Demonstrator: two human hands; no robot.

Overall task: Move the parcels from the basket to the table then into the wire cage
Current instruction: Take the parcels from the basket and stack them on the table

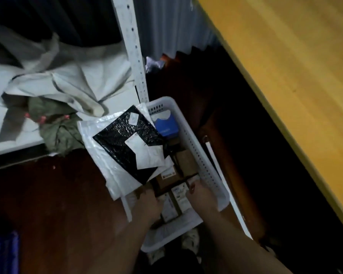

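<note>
**Parcels lifted as one stack**

Parcels (166,175) sit piled in the basket (196,147) on the floor, below the yellow table (285,66). Both hands are down among them — left hand (150,202) under the white mailer (99,147), right hand (199,192) against a brown box (186,163). Fingers are hidden, so neither grip can be told. Flanking the pile probably lets several parcels come up together — a black mailer (125,139) rides on top.
</note>
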